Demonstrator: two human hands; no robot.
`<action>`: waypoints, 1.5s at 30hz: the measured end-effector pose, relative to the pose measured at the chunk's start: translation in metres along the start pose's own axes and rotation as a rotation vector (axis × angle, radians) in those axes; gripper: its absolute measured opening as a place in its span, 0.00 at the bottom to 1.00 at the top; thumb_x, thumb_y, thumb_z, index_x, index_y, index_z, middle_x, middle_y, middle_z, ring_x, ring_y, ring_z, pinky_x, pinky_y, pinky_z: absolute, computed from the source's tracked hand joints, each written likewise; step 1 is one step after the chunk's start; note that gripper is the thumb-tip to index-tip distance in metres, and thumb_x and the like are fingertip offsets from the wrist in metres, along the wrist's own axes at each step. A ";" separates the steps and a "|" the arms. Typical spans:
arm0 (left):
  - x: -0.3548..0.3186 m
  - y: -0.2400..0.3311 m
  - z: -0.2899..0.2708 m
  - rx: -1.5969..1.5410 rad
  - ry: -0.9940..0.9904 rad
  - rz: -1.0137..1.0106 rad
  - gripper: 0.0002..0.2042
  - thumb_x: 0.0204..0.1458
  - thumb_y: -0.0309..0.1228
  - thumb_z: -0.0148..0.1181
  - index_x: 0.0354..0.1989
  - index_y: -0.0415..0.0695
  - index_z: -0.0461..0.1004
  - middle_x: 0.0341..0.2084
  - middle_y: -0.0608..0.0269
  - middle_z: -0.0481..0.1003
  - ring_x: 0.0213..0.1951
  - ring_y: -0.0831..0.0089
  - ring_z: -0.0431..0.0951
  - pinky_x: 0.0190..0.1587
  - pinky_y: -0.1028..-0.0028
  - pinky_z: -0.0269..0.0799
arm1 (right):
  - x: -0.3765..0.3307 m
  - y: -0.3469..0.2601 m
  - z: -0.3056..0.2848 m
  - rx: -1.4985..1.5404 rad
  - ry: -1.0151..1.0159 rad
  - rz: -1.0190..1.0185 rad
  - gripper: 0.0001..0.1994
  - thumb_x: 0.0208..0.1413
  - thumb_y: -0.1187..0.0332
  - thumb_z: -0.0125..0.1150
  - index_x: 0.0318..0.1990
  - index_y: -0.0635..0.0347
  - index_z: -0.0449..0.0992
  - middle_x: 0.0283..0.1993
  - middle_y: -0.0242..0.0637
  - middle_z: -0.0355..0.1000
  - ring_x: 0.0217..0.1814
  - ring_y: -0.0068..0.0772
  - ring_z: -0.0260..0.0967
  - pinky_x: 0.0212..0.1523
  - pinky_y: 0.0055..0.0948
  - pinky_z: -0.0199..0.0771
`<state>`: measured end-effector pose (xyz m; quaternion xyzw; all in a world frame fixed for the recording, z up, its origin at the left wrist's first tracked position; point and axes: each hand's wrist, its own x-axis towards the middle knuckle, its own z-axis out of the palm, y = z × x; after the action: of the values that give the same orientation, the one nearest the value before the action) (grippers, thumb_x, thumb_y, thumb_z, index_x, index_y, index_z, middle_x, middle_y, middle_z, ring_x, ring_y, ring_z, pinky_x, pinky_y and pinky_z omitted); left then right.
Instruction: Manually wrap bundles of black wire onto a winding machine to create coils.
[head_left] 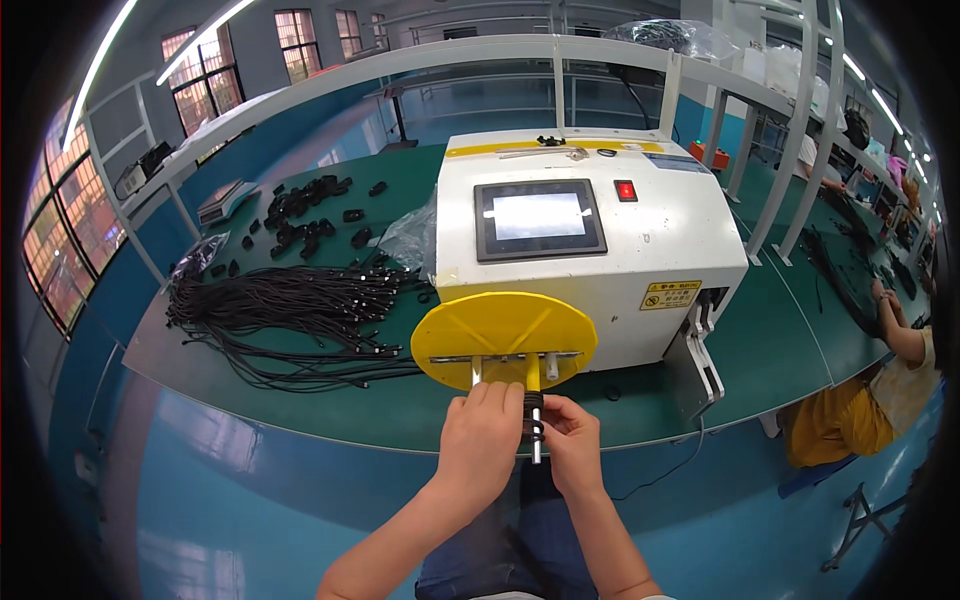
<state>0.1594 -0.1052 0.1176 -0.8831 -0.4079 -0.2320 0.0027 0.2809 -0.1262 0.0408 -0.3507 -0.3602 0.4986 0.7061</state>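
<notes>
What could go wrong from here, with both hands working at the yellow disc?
The screen is lit; if the disc turned, the left hand and right hand could be caught. The cables reaching toward the disc's left side might snag. The black loops might slip off the rod's free end.

Yellow disc point(504, 322) smooth, perhaps painted metal; peg point(537, 449) shiny metal.

The hands point(482, 440) meet at a black coil point(534, 400) around a peg point(537, 448), with a yellow disc point(500, 325) just beyond them, a white machine point(600, 265) behind it and, leftward, black cables point(290, 310) on the green worktop point(400, 422).
</notes>
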 end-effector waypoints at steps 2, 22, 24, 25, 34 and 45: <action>0.000 -0.001 -0.001 -0.014 0.000 0.003 0.23 0.31 0.20 0.59 0.43 0.36 0.67 0.33 0.54 0.70 0.39 0.58 0.70 0.41 0.66 0.64 | 0.000 -0.001 -0.001 0.024 0.004 0.020 0.14 0.49 0.84 0.55 0.45 0.70 0.72 0.42 0.38 0.74 0.42 0.24 0.71 0.46 0.22 0.71; -0.088 0.025 -0.025 -0.060 -0.051 0.039 0.16 0.43 0.25 0.57 0.42 0.38 0.67 0.27 0.59 0.69 0.32 0.64 0.73 0.39 0.69 0.69 | -0.088 -0.036 -0.004 -0.251 -0.160 0.121 0.10 0.44 0.80 0.62 0.37 0.69 0.77 0.38 0.39 0.75 0.39 0.28 0.73 0.40 0.22 0.71; -0.104 0.021 -0.018 -0.416 -0.145 -0.138 0.16 0.42 0.23 0.59 0.43 0.38 0.67 0.29 0.59 0.70 0.33 0.65 0.74 0.37 0.71 0.70 | -0.097 -0.035 -0.002 -0.348 -0.233 0.097 0.09 0.44 0.80 0.63 0.36 0.68 0.78 0.37 0.39 0.74 0.38 0.29 0.73 0.39 0.22 0.71; -0.107 0.018 -0.013 -0.593 -0.181 -0.223 0.17 0.42 0.22 0.60 0.43 0.39 0.67 0.30 0.59 0.71 0.33 0.65 0.75 0.36 0.72 0.71 | -0.094 -0.035 0.000 -0.446 -0.262 0.068 0.08 0.44 0.79 0.63 0.35 0.68 0.78 0.36 0.39 0.73 0.37 0.29 0.72 0.38 0.23 0.70; -0.122 -0.021 0.046 -1.902 -0.608 -0.639 0.10 0.48 0.22 0.57 0.39 0.40 0.66 0.29 0.63 0.70 0.32 0.73 0.74 0.36 0.72 0.74 | -0.063 -0.017 -0.004 -0.583 -0.474 0.265 0.03 0.46 0.77 0.63 0.30 0.66 0.79 0.30 0.33 0.66 0.34 0.23 0.66 0.34 0.21 0.68; -0.125 -0.026 0.056 -2.212 -0.646 -0.744 0.12 0.47 0.31 0.62 0.38 0.42 0.69 0.25 0.66 0.69 0.29 0.73 0.71 0.35 0.64 0.75 | -0.063 -0.006 -0.005 -0.491 -0.450 0.389 0.04 0.48 0.76 0.60 0.28 0.68 0.78 0.45 0.40 0.65 0.42 0.28 0.67 0.43 0.26 0.69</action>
<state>0.0936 -0.1669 0.0114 -0.2543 -0.2001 -0.2109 -0.9224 0.2727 -0.1886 0.0339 -0.4531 -0.5416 0.5866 0.3966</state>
